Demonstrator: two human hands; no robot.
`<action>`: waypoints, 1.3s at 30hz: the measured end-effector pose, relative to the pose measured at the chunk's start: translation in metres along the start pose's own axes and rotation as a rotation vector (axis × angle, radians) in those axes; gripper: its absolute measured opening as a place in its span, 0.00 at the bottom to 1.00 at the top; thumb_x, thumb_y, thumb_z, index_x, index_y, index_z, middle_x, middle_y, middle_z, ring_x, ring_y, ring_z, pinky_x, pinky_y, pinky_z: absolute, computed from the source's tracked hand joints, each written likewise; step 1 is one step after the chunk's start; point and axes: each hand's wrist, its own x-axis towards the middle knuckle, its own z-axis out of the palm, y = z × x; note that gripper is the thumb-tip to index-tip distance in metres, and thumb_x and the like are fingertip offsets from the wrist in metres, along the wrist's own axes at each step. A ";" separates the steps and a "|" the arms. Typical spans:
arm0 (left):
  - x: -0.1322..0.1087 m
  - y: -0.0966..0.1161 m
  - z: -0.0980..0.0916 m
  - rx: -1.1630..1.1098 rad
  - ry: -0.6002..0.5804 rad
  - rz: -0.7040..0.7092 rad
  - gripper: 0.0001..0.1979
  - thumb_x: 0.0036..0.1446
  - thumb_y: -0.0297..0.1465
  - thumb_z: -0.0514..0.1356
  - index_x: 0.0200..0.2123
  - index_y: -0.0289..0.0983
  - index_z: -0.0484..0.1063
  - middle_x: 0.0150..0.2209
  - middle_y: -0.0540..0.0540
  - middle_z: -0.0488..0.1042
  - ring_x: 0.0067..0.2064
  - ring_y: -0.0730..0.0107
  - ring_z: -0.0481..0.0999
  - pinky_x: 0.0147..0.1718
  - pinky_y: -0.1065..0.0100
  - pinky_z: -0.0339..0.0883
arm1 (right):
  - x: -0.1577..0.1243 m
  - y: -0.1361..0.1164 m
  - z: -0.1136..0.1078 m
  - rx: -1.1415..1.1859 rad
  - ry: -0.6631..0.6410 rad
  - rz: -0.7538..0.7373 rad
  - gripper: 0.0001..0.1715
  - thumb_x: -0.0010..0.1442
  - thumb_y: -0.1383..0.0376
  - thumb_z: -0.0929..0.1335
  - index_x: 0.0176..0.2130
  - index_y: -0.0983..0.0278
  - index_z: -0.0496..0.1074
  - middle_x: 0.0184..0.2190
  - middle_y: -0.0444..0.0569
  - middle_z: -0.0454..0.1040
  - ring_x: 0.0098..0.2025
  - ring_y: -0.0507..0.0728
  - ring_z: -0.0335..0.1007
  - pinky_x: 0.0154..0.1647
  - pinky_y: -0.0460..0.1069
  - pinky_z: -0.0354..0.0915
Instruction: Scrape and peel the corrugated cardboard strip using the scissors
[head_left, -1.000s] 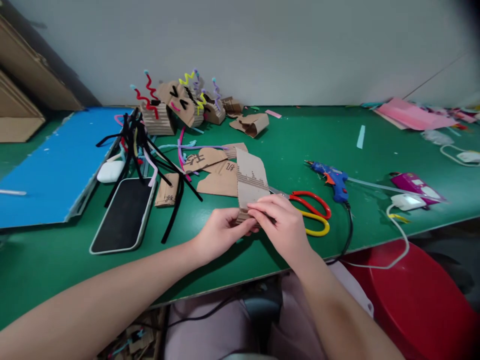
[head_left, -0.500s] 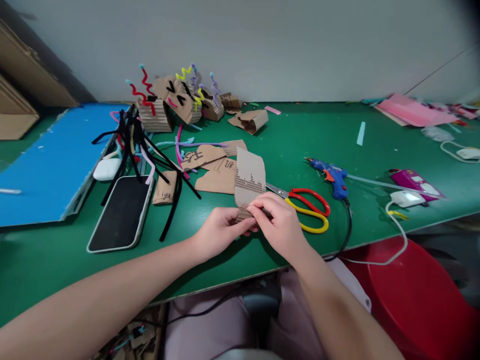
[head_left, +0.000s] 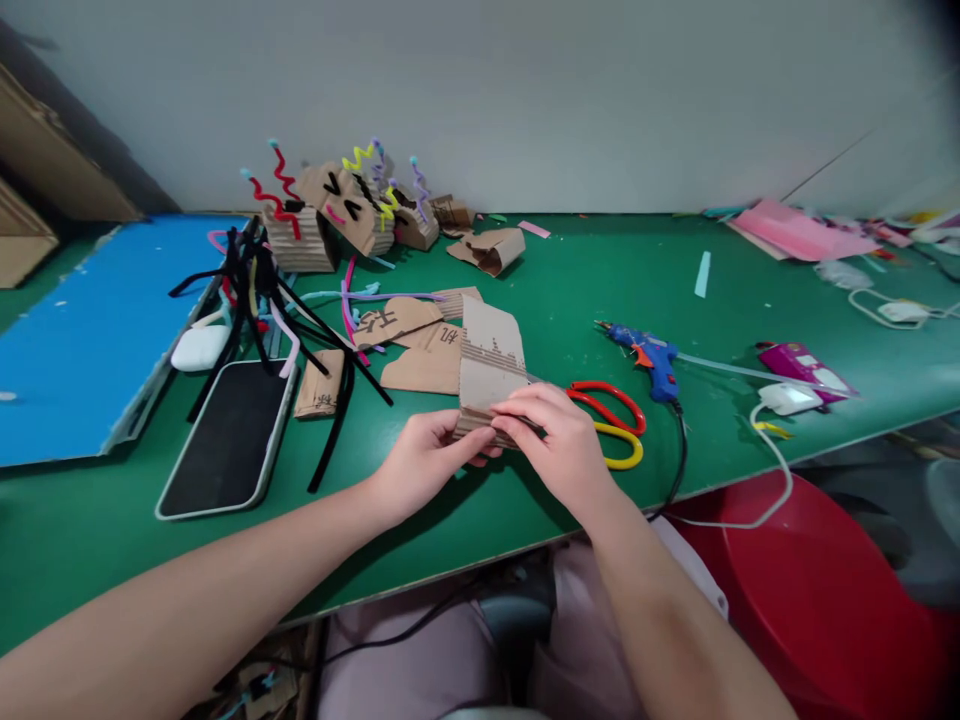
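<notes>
A strip of corrugated cardboard point(head_left: 489, 362) is held at its near end between both hands, just above the green worktop point(head_left: 600, 290). The left hand point(head_left: 420, 462) is closed on the strip's lower left corner, thumb and fingers pinching it; the right hand point(head_left: 564, 446) is closed on the lower edge from the other side, fingertips pressed along what appears to be a fold line. The far end of the strip rises free and is slightly curled.

As far as can be judged, the piece has been cut to shape already and partly stripped to its ribs, while the bending of its near end is only begun. Nothing is glued to it yet: the blue glue gun point(head_left: 649, 352) lies untouched well to the right of the strip, and the red and yellow scissors point(head_left: 611, 430) are laid down just right of it, partly under the right hand.

Behind the strip, flat cardboard cutouts point(head_left: 409, 330) lie unassembled. Farther back, finished cardboard figures point(head_left: 337, 215) with pipe-cleaner antennae are lined up. To the left of the strip, loose black pipe cleaners point(head_left: 277, 300) and a phone point(head_left: 225, 440) are seen.
</notes>
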 end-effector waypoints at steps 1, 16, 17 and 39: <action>0.000 0.001 0.000 -0.007 0.006 -0.003 0.13 0.51 0.37 0.61 0.36 0.33 0.75 0.31 0.45 0.79 0.34 0.68 0.78 0.33 0.70 0.71 | 0.000 0.000 0.000 -0.010 -0.001 -0.010 0.04 0.57 0.67 0.67 0.34 0.63 0.74 0.31 0.47 0.73 0.36 0.53 0.68 0.38 0.49 0.66; 0.004 0.002 -0.002 -0.149 0.085 -0.018 0.10 0.47 0.35 0.65 0.32 0.35 0.77 0.29 0.48 0.79 0.31 0.70 0.77 0.29 0.73 0.70 | 0.001 -0.004 0.002 -0.082 0.075 -0.066 0.05 0.58 0.67 0.66 0.36 0.63 0.73 0.32 0.49 0.75 0.37 0.55 0.69 0.40 0.51 0.66; 0.004 0.001 -0.003 -0.176 0.108 -0.004 0.10 0.47 0.35 0.66 0.32 0.35 0.77 0.28 0.48 0.79 0.31 0.70 0.77 0.28 0.74 0.70 | 0.001 -0.002 0.000 -0.081 0.085 -0.056 0.05 0.58 0.66 0.67 0.36 0.62 0.73 0.32 0.49 0.74 0.38 0.55 0.69 0.40 0.51 0.67; 0.006 0.002 -0.002 -0.279 0.044 -0.042 0.16 0.48 0.35 0.65 0.40 0.33 0.73 0.35 0.42 0.79 0.34 0.65 0.78 0.30 0.69 0.73 | 0.002 0.004 -0.004 0.065 -0.002 0.045 0.08 0.55 0.66 0.68 0.38 0.60 0.75 0.34 0.47 0.74 0.38 0.54 0.71 0.39 0.50 0.68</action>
